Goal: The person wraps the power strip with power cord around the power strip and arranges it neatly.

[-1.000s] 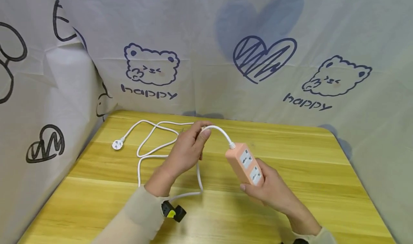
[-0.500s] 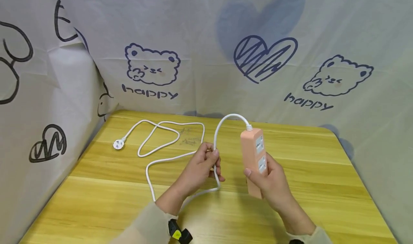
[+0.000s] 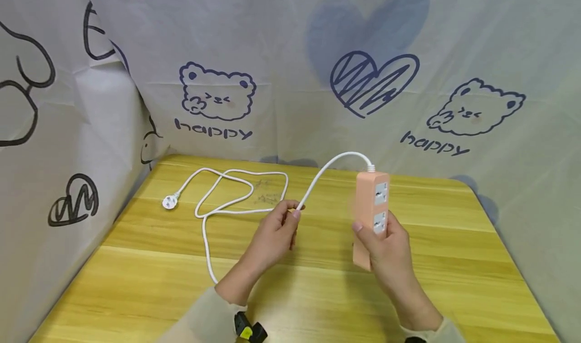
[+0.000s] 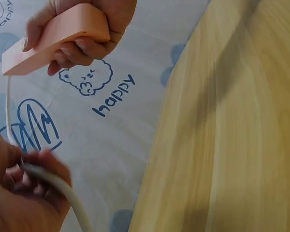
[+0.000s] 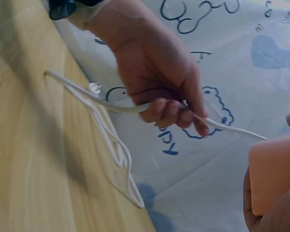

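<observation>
A peach-coloured power strip (image 3: 364, 217) with white socket panels is gripped near its lower half by my right hand (image 3: 390, 254), held tilted upright above the table. Its white cord (image 3: 324, 169) leaves the top end and arches over to my left hand (image 3: 278, 232), which pinches it between thumb and curled fingers. In the right wrist view the cord (image 5: 121, 108) runs through the left fist and on to the strip (image 5: 273, 174). The left wrist view shows the right fingers wrapped round the strip (image 4: 58, 38). The cord's plug (image 3: 170, 202) lies at the table's left side.
Loose bends of cord (image 3: 227, 212) lie on the wood-grain table (image 3: 431, 282), left of the hands. Behind and at the sides hangs a pale cloth (image 3: 290, 55) with blue bear and heart drawings. Small dark marks (image 3: 267, 198) show on the tabletop.
The right hand has moved rightward and raised the power strip from a slant to nearly upright. The left hand let the cord slide, moved down and right, and now pinches it farther from the strip.
</observation>
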A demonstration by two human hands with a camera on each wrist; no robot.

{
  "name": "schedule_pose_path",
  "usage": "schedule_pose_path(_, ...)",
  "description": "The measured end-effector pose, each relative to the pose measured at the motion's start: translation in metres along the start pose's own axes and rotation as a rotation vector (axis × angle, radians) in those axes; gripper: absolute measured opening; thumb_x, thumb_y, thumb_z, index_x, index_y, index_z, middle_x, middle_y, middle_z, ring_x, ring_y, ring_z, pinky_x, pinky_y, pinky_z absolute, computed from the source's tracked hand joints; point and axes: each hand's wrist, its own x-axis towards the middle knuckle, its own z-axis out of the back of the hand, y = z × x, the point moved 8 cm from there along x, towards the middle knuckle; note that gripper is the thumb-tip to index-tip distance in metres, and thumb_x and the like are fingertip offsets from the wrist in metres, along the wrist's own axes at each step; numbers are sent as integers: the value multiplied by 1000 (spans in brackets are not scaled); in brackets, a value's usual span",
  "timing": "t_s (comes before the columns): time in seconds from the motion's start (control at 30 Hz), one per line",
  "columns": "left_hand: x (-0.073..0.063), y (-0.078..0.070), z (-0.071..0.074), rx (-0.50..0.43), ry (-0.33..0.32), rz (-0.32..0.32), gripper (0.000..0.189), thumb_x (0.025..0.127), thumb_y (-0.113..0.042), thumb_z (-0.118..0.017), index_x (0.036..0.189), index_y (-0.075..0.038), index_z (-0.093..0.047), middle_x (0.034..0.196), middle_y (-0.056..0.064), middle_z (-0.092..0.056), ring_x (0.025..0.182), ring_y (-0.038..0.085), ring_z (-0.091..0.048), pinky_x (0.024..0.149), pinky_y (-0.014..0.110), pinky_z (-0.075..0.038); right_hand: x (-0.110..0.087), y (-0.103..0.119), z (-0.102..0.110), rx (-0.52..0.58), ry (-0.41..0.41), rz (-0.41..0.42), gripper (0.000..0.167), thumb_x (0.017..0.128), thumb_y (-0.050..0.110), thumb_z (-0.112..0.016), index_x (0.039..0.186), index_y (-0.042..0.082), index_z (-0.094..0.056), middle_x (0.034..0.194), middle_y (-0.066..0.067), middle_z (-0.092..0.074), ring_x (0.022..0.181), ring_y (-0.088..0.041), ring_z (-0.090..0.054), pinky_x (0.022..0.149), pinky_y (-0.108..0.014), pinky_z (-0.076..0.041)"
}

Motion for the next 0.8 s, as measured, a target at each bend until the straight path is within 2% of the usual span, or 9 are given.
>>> schedule_pose_path(0.1,-3,3,-4,-4,35,-10,24,114,-31,-48,128,-16,-61,78,4,-54,59,15,-52,54,30,-49,0,1,4,111,-14,-14,30,99,-2,-67,128,0,-59,90,-2,-65,70,-12,-67,59,-27,-59)
schedule_pose_path(0.17,-5,2,-1,58,4,-61,24,114,-31,-48,128,-17,-62,75,1,-52,58,12,-47,53,26,-43,0,0,5,163,-2,-26,27,101,-1,-65,127,3,-59,89,-2,-64,68,-12,-66,58,-27,-59)
schedule_pose_path(0.23,-6,-3,7,180,-91,-159,24,113,-27,-51,128,-15,-66,72,-1,-50,57,11,-44,52,27,-39,-2,-1,5,182,22,-41,24,102,1,-64,126,6,-60,87,-1,-64,66,-12,-66,57,-27,-58)
schedule_pose_path(0.37,-4,-22,28,456,-336,-361,24,110,-17,-58,123,-6,-74,73,4,-62,63,16,-56,59,35,-52,-7,-3,2,137,97,-65,25,102,0,-63,126,3,-60,85,-2,-64,66,-12,-65,57,-28,-58)
schedule_pose_path(0.43,0,-32,38,542,-429,-403,24,109,-15,-59,119,-2,-76,83,9,-72,72,22,-67,68,42,-59,-9,-4,0,62,157,-71,29,101,0,-63,130,-2,-58,84,-4,-64,66,-13,-65,57,-29,-58)
schedule_pose_path(0.53,10,-45,50,594,-491,-391,25,109,-16,-58,117,-1,-77,100,15,-78,88,30,-75,78,49,-61,-13,-6,-4,-45,257,-62,37,100,4,-66,133,-10,-55,84,-7,-64,66,-14,-66,56,-32,-59)
schedule_pose_path(0.67,21,-55,44,695,-437,-384,23,109,-19,-60,117,-5,-77,104,12,-79,93,32,-76,80,49,-61,-19,-3,-11,1,419,12,33,101,2,-63,132,-7,-58,85,-5,-64,65,-13,-65,55,-34,-59)
schedule_pose_path(0.73,22,-55,27,765,-349,-436,22,108,-18,-62,118,-7,-77,102,10,-79,90,30,-76,78,46,-62,-22,2,-16,71,474,52,30,101,0,-59,131,1,-62,85,-3,-63,65,-11,-64,54,-33,-58)
schedule_pose_path(0.8,18,-51,6,825,-238,-491,22,107,-19,-63,119,-8,-77,96,7,-78,82,25,-74,72,41,-61,-22,9,-20,70,475,109,31,102,-1,-58,133,2,-61,87,-3,-63,66,-11,-64,54,-33,-59)
